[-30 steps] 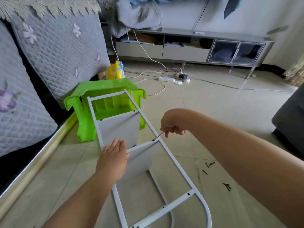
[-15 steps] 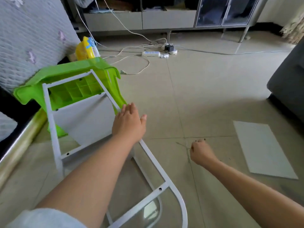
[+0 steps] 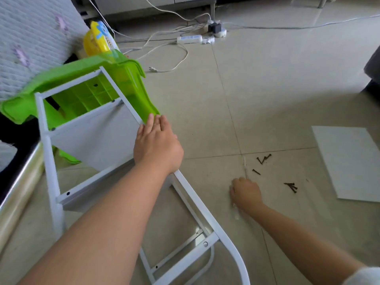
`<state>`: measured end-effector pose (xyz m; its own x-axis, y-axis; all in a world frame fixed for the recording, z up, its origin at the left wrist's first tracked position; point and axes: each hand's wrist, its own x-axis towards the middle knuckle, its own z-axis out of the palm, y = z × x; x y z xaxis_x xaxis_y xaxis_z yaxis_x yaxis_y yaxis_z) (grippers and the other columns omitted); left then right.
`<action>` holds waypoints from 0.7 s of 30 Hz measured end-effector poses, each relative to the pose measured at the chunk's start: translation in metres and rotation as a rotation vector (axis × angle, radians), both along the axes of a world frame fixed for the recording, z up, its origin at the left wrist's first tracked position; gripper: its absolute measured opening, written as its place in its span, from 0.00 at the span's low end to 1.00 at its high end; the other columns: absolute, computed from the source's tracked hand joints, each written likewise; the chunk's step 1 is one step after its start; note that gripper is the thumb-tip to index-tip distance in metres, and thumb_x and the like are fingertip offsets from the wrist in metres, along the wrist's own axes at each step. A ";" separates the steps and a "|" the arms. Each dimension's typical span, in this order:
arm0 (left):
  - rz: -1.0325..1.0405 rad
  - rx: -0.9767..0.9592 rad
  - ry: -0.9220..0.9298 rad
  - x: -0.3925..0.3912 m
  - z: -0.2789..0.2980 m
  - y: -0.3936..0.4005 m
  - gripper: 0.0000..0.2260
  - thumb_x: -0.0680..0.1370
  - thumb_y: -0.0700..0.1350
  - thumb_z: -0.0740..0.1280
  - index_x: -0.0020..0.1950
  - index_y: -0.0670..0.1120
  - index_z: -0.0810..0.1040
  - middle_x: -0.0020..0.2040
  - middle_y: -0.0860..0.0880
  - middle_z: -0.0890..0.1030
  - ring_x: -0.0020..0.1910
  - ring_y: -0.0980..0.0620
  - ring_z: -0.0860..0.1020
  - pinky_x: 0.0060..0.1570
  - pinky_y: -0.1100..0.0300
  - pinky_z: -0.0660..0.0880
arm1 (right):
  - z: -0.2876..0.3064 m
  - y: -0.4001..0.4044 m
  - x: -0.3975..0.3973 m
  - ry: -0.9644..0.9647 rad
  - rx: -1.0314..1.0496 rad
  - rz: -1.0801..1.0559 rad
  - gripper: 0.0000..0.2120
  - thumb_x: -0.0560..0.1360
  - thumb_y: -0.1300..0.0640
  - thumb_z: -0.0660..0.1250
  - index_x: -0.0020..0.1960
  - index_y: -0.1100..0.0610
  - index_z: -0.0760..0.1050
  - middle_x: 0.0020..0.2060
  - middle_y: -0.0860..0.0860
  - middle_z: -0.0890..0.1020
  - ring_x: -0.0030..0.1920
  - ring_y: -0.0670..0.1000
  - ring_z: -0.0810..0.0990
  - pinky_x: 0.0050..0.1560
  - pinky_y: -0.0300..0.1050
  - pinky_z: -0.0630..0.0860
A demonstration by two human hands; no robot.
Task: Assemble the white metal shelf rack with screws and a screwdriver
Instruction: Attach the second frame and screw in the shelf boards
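White shelf rack (image 3: 90,138) lies tilted across the frame's left half, leaning on a green stool (image 3: 61,79). Left hand (image 3: 157,145) rests flat on its rail, fingers straight. Right hand (image 3: 245,193), lower right, sits curled on the floor near loose screws (image 3: 290,186); what it grasps, I cannot tell.

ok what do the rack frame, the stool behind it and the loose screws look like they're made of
Rack frame: thin square tubing with an even white coat and drilled holes, likely painted metal.
Green stool: glossy moulded plastic, with a ribbed grid underneath.
Screws: small dark pieces on the floor tiles, probably blackened steel, though too small to be sure.
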<state>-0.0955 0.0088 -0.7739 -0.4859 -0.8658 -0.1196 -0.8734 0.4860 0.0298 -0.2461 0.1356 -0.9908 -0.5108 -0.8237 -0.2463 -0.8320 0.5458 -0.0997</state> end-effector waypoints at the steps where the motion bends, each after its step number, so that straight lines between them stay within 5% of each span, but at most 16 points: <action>1: 0.003 0.001 -0.004 0.000 0.001 0.000 0.25 0.82 0.45 0.48 0.76 0.40 0.44 0.77 0.45 0.47 0.76 0.50 0.42 0.73 0.56 0.42 | 0.003 -0.005 -0.011 0.018 -0.023 -0.021 0.12 0.78 0.59 0.55 0.58 0.60 0.71 0.55 0.56 0.76 0.56 0.55 0.75 0.51 0.43 0.70; 6: -0.001 0.002 -0.005 0.000 0.002 0.002 0.24 0.82 0.45 0.48 0.76 0.40 0.44 0.77 0.45 0.48 0.76 0.51 0.43 0.73 0.57 0.42 | -0.007 -0.008 -0.058 0.069 -0.032 -0.166 0.13 0.76 0.64 0.54 0.59 0.60 0.69 0.57 0.56 0.72 0.58 0.56 0.70 0.52 0.45 0.70; 21: 0.003 0.007 -0.020 0.000 0.004 0.002 0.24 0.82 0.46 0.47 0.76 0.40 0.45 0.77 0.46 0.48 0.76 0.51 0.43 0.72 0.57 0.41 | -0.032 0.020 -0.061 -0.208 -0.149 -0.135 0.11 0.73 0.66 0.60 0.52 0.65 0.77 0.51 0.58 0.75 0.54 0.57 0.72 0.52 0.43 0.69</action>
<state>-0.0958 0.0112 -0.7697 -0.4811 -0.8662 -0.1351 -0.8751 0.4836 0.0158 -0.3070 0.1558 -1.0229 -0.5699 -0.7863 -0.2387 -0.7059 0.6172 -0.3477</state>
